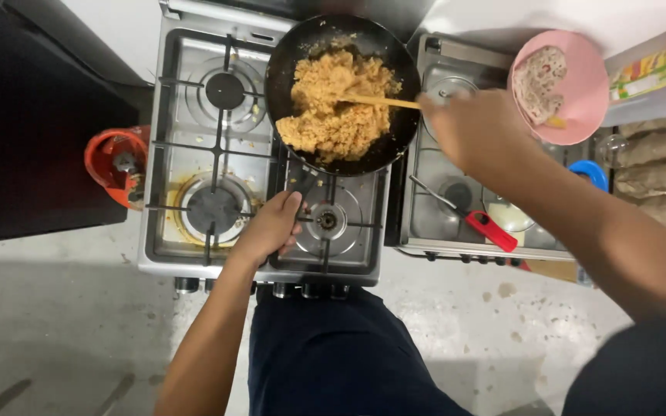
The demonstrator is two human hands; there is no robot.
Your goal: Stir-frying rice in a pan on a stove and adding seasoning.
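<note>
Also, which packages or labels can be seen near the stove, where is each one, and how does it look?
Labelled container: far right, behind the pink bowl; pale body, red end, a yellow, green and red label.
Wrapped packages: right edge, beside the second stove; long, beige, stacked lying flat.
No signs or screens in view.

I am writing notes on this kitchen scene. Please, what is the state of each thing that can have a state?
Left hand: closed around the pan handle.
Right hand: gripping the wooden spatula.
Black pan: on a rear burner, filled with yellowish fried rice.
Front left burner: bare, no flame visible.
Pink bowl: upright, with some food inside.
Red-handled tool: lying flat on the side stove.
</note>
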